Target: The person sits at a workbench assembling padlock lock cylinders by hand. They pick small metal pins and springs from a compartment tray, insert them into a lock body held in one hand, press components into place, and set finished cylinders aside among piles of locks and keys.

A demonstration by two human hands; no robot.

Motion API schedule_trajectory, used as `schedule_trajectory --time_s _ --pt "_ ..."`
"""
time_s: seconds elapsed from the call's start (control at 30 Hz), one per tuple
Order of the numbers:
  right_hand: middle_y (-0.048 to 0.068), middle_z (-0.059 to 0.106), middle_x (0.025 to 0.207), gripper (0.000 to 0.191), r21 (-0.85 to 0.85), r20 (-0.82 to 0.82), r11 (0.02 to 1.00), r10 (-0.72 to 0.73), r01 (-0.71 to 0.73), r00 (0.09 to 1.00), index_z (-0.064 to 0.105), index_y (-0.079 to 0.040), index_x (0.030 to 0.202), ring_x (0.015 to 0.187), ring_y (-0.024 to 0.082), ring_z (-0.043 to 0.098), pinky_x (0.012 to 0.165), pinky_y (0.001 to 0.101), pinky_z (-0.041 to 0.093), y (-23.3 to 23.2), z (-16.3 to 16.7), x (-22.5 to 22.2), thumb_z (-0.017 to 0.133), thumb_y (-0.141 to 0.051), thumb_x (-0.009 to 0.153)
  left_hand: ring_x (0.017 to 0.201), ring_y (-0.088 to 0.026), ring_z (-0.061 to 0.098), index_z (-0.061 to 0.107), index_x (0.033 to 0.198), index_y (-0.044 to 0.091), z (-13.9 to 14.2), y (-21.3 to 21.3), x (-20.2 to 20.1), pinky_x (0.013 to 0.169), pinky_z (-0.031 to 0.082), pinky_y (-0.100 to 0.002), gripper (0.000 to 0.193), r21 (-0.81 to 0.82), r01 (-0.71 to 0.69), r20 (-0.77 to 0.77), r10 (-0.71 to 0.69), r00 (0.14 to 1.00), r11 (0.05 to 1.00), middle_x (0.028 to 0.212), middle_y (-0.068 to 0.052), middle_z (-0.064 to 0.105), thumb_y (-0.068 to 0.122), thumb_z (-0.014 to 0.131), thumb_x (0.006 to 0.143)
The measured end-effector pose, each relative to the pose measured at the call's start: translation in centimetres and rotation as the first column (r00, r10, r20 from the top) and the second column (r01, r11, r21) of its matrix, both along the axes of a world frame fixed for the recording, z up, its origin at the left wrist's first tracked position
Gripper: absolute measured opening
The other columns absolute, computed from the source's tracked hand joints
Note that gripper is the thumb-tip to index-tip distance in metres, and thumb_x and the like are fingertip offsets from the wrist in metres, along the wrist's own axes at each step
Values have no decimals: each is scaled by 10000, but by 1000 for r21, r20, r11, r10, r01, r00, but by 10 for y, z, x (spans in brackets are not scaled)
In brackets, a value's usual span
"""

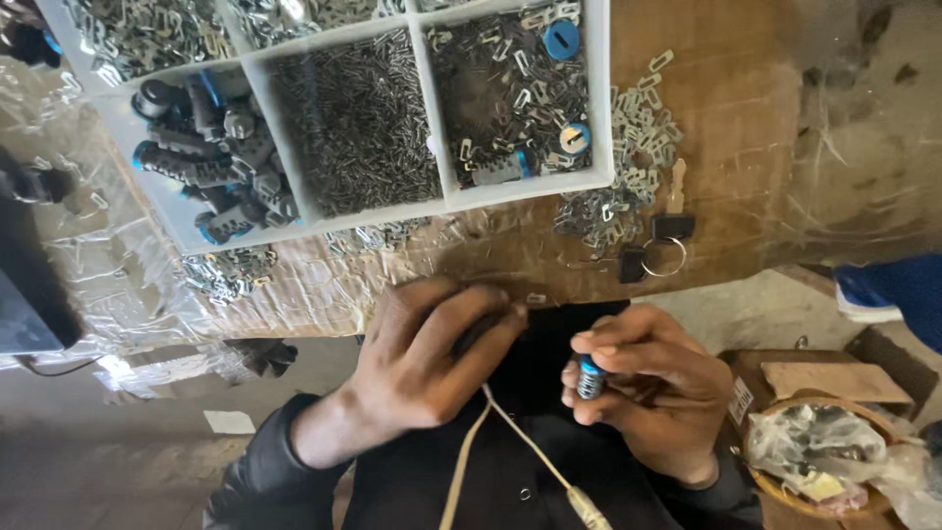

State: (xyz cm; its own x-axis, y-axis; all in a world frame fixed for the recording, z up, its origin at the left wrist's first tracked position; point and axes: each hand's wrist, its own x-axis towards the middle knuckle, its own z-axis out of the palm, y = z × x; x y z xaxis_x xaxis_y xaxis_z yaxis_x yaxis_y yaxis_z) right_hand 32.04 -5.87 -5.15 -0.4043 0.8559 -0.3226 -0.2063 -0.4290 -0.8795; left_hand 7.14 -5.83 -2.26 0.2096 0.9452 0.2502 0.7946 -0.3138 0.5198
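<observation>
**Lock cylinder gripped in your right hand, small part pinched in your left**

Your right hand (pixel 638 393) is curled shut around a small lock cylinder (pixel 590 378), a ribbed grey barrel with a blue band, its end poking up between thumb and forefinger. It sits low in front of your chest, over your dark jacket. Your left hand (pixel 432 358) is just beside it, fingers drawn together at the table edge as if pinching something tiny; what lies between the fingertips is too small to tell.

By the look of it, you are at the fitting stage: one small piece is being brought to the cylinder. The next move would call for a steady grip on the barrel and a fine, well-aimed pinch, since the pieces are small and easy to drop into your lap.

Beyond your left hand, up the table, stands a white compartment tray (pixel 437 201). Its nearest left bay holds more grey-and-blue cylinders (pixel 211 162), the middle bay a heap of thin metal pins (pixel 353 128), the right bay small flat metal plates with blue round caps (pixel 562 39). Loose metal plates (pixel 628 167) lie spilled past the tray, above your right hand, and next to them a key with black tags on a ring (pixel 665 245).

To the right of your right hand, below table level, a round basket (pixel 775 481) holds crumpled clear plastic bags, with a brown cardboard box (pixel 834 378) behind it bearing a small white label. A white paper scrap (pixel 229 422) lies on the floor left of your left forearm.
</observation>
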Motion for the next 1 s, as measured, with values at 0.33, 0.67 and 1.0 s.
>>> schedule_trajectory --time_s 0.33,0.67,1.0 --pt "167 670 1196 422 94 -56 994 -56 61 997 708 -64 1276 928 201 736 727 305 684 10 0 -5 849 27 888 914 -257 683 729 1150 -19 -11 -29 -9 785 586 -347 367 90 11 249 -33 968 996 1098 -133 697 95 762 803" --pt "178 656 1206 439 80 -68 996 -30 36 997 694 -52 1296 937 217 723 714 309 683 1 1 -22 835 42 892 1009 -261 674 721 1165 12 -7 -27 -36 855 589 -352 341 13 -48 241 44 969 999 1125 -109 647 -47 786 835" --pt "207 670 1274 417 83 35 988 126 -129 991 694 8 1240 903 136 729 727 218 628 7 -3 -33 825 53 847 1017 -307 642 643 1114 18 1 -29 -5 869 548 -392 286 -146 0 591 87 802 989 1133 -128 646 -21 822 894"
